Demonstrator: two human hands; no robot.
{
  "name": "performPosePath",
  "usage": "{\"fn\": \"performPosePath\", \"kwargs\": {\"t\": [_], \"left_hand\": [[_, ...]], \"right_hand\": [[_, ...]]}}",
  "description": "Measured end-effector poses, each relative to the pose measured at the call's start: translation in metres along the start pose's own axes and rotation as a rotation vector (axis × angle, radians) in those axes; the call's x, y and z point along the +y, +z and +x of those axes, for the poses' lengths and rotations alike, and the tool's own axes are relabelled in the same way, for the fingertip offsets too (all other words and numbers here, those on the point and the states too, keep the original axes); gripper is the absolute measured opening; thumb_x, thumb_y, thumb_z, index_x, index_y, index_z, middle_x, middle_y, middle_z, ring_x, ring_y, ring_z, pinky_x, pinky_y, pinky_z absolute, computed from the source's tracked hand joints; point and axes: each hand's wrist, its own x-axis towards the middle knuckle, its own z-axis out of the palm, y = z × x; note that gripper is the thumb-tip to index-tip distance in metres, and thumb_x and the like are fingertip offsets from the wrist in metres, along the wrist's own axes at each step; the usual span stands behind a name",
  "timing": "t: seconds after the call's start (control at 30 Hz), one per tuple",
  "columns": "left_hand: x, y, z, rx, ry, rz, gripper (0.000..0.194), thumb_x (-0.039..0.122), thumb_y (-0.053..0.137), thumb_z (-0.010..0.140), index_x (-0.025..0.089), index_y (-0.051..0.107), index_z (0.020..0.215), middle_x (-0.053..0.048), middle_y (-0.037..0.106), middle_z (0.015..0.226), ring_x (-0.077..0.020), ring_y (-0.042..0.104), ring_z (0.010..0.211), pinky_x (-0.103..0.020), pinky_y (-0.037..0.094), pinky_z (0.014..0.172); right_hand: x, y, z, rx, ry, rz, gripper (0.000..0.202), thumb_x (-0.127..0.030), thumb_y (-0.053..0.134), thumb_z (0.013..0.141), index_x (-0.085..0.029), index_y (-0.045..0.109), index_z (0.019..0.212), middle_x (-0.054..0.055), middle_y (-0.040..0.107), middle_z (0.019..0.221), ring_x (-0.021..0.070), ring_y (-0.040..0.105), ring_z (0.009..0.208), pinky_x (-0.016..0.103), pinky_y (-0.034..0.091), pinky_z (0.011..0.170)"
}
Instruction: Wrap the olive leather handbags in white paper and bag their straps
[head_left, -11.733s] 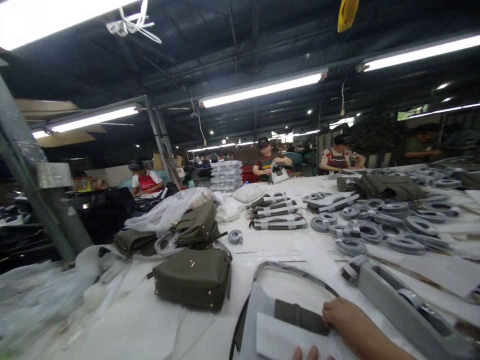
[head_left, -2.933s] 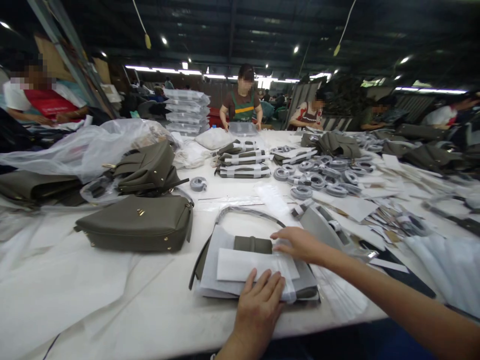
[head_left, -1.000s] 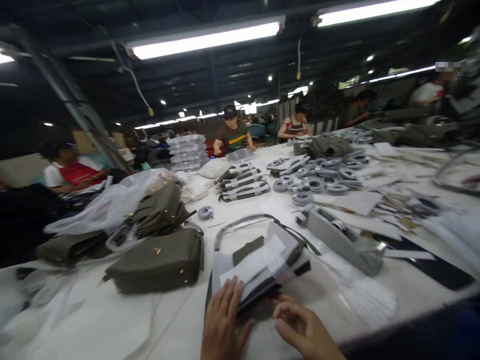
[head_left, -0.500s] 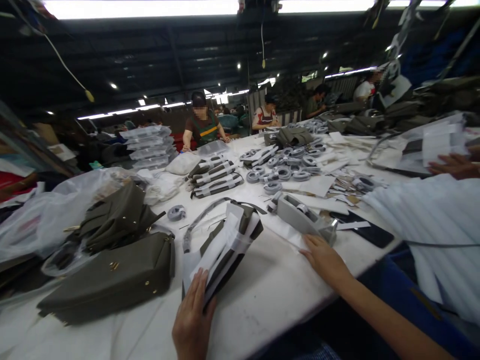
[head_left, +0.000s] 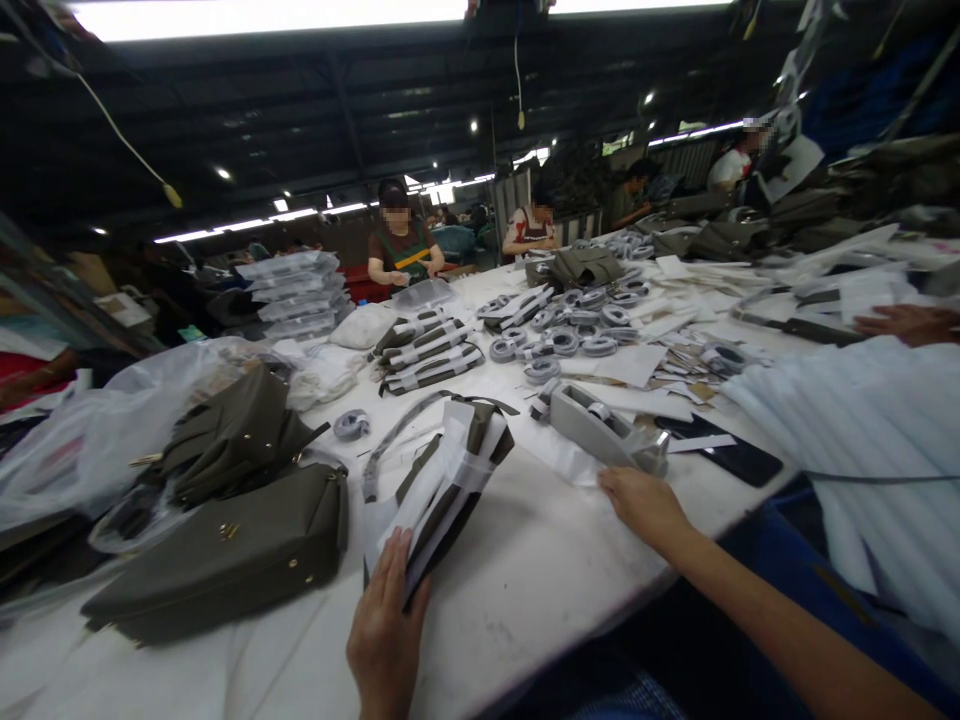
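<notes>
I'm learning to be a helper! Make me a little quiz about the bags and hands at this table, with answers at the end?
1. True or false: the left hand is touching the wrapped bag.
2. Which of these is closest to the right hand?
A) the stack of clear packs
B) the grey tape dispenser
C) the plump white pouch
3. Fill in the blank: the emblem on the big olive bag is coloured ____.

Key: 1. True. 2. B. 3. Gold.
</notes>
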Motion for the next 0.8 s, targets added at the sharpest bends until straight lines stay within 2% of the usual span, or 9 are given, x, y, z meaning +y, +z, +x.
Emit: {"fn": "performPosePath", "kwargs": {"t": [0.1,0.23,0.33,0.47,0.53,0.6,0.63,0.7,0.8], "left_hand": [[0.0,-0.001,0.0,-0.015,-0.028,-0.003,0.063,0.028,0.055,0.097,0.032,0.028,0.154,-0.001,0.056,0.144,-0.0248,0.063,0.119,-0.034,0.053,0.092],[0.001,-0.004,0.003,-0.008,-0.034,-0.003,0.063,0.028,0.055,0.097,0.032,0.03,0.154,-0.001,0.057,0.142,-0.0243,0.064,0.117,-0.033,0.053,0.093],[0.002,-0.005,0.005,0.002,-0.03,-0.008,0.062,0.028,0.057,0.097,0.03,0.031,0.154,-0.003,0.059,0.14,-0.0247,0.064,0.116,-0.033,0.053,0.094],[0.001,-0.007,0.008,0.015,-0.042,-0.034,0.063,0.027,0.059,0.095,0.029,0.033,0.153,-0.004,0.06,0.139,-0.0253,0.066,0.115,-0.034,0.055,0.091],[-0.002,-0.008,0.01,0.024,-0.055,-0.048,0.063,0.027,0.06,0.094,0.029,0.035,0.152,-0.004,0.061,0.138,-0.0253,0.067,0.113,-0.033,0.056,0.088],[-0.004,-0.009,0.013,0.037,-0.059,-0.054,0.062,0.028,0.062,0.093,0.029,0.038,0.15,-0.004,0.063,0.136,-0.025,0.068,0.11,-0.032,0.056,0.087],[-0.005,-0.009,0.014,0.041,-0.051,-0.058,0.062,0.028,0.063,0.093,0.029,0.039,0.15,-0.004,0.063,0.135,-0.0246,0.068,0.109,-0.032,0.056,0.087],[-0.007,-0.01,0.016,0.038,-0.027,-0.068,0.062,0.027,0.063,0.092,0.028,0.039,0.15,-0.004,0.063,0.136,-0.0237,0.068,0.111,-0.031,0.055,0.09],[-0.008,-0.011,0.016,0.025,0.003,-0.083,0.061,0.026,0.061,0.094,0.027,0.039,0.15,-0.004,0.062,0.137,-0.0232,0.066,0.115,-0.032,0.053,0.094]], "right_hand": [[0.0,-0.002,-0.002,0.003,0.011,-0.009,0.025,-0.019,0.049,0.094,-0.02,0.072,0.083,0.008,0.075,0.093,0.0238,0.069,0.091,0.03,0.046,0.073],[0.002,-0.009,-0.001,0.027,0.041,-0.008,0.018,-0.028,0.057,0.092,-0.022,0.074,0.087,0.007,0.076,0.093,0.0273,0.07,0.087,0.034,0.047,0.071],[-0.004,-0.02,-0.002,0.03,-0.013,-0.006,0.021,-0.032,0.057,0.093,-0.022,0.074,0.084,0.007,0.077,0.09,0.0289,0.07,0.088,0.036,0.048,0.075],[-0.032,-0.035,-0.019,0.035,-0.142,0.01,0.029,-0.025,0.046,0.098,-0.022,0.074,0.09,0.007,0.076,0.095,0.0281,0.068,0.097,0.039,0.047,0.088],[-0.052,-0.037,-0.035,-0.007,-0.213,0.028,0.026,-0.025,0.048,0.097,-0.024,0.074,0.09,0.006,0.077,0.094,0.026,0.07,0.089,0.035,0.05,0.082],[-0.07,-0.037,-0.049,-0.114,-0.335,0.13,0.017,-0.034,0.059,0.092,-0.029,0.075,0.095,0.002,0.078,0.093,0.0242,0.072,0.084,0.031,0.053,0.074],[-0.078,-0.035,-0.054,-0.169,-0.395,0.211,0.02,-0.042,0.063,0.089,-0.03,0.075,0.1,0.001,0.078,0.096,0.0242,0.073,0.086,0.03,0.054,0.074],[-0.089,-0.029,-0.053,-0.199,-0.453,0.372,0.038,-0.053,0.062,0.089,-0.029,0.071,0.117,0.004,0.076,0.112,0.0261,0.071,0.1,0.033,0.055,0.085],[-0.103,-0.009,-0.034,-0.061,-0.408,0.423,0.055,-0.05,0.052,0.096,-0.016,0.056,0.139,0.015,0.055,0.143,0.0294,0.055,0.129,0.042,0.045,0.108]]}}
